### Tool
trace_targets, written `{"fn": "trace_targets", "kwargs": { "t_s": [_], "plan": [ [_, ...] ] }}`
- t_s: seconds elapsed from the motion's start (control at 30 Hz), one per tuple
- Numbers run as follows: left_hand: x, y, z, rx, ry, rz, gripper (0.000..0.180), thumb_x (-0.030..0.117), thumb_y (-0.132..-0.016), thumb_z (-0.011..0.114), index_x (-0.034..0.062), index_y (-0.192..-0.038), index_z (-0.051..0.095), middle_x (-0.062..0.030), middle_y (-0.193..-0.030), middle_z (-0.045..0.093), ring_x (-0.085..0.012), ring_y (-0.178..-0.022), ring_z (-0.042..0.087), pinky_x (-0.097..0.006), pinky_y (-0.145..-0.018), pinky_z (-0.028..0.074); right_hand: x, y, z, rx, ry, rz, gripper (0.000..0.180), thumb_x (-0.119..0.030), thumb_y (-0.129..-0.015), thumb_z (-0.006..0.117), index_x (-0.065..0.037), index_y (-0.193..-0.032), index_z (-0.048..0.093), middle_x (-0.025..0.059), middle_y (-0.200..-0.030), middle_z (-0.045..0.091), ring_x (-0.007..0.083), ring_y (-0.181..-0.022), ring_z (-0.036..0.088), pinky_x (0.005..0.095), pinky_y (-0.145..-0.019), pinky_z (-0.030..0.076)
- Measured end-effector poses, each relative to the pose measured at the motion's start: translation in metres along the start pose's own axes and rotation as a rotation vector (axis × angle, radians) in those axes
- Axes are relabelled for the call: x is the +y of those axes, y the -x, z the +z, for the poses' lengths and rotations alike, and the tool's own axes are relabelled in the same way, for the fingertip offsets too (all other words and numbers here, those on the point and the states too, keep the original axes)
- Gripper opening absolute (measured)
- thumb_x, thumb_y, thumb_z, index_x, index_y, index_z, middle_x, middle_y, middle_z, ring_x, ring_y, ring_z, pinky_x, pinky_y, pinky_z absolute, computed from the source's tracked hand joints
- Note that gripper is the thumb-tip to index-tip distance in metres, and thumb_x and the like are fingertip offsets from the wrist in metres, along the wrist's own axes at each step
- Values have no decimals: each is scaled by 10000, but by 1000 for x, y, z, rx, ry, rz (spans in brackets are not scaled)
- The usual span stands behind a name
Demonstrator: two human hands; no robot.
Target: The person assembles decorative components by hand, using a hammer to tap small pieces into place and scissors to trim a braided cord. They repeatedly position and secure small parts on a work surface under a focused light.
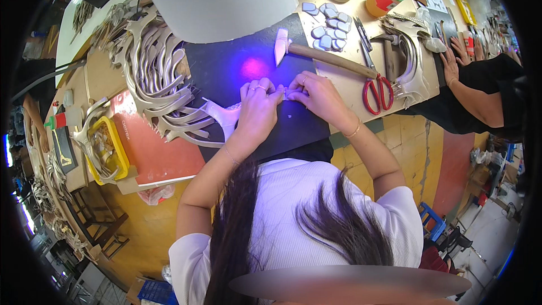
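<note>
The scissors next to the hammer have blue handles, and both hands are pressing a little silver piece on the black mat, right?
Not quite: in the head view the scissors have red handles. They do lie beside the hammer, and the left hand and right hand press a small silver piece on the black mat.

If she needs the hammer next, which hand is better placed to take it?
The right hand, probably. The hammer lies just above it, with the wooden handle running toward the right side. The left hand would have to cross over the small silver piece both hands pinch.
</note>
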State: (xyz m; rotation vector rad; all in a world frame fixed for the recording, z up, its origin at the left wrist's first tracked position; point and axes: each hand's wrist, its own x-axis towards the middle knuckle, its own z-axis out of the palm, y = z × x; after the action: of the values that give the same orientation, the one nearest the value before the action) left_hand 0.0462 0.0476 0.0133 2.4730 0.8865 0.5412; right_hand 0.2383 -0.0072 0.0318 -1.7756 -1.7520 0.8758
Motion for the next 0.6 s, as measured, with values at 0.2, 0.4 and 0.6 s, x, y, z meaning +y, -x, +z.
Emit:
{"fn": "trace_targets", "kwargs": {
  "t_s": [0.2, 0.4, 0.6],
  "plan": [
    [-9, -7, -4, -57, 60, 8, 204, 115, -844, 715, 104, -1038, 777, -54, -924, 599, -246, -920, 565, -392, -870, 383, 0, -1, 0, 19, 4, 6, 175, -138, -837, 749, -28, -941, 661, 113, -892, 654, 280, -788, 667, 382, -720, 526],
    [-13, -7, 1, -36, 99, 1, 187, 116, -841, 718, 112, -1018, 780, -48, -917, 601, -238, -904, 570, -384, -860, 383, -1, -2, 2, 21, 16, 22, 171, -131, -828, 763, -33, -927, 664, 100, -873, 647, 258, -755, 646, 364, -698, 520],
    [-12, -6, 3, -22, 141, -47, 189, 87, -843, 705, 98, -1016, 779, -68, -909, 611, -258, -903, 587, -398, -830, 419, -2, -1, -1, -14, 12, 27, 168, -161, -854, 732, -43, -935, 645, 110, -900, 639, 314, -838, 660, 409, -751, 518]
  ]
}}
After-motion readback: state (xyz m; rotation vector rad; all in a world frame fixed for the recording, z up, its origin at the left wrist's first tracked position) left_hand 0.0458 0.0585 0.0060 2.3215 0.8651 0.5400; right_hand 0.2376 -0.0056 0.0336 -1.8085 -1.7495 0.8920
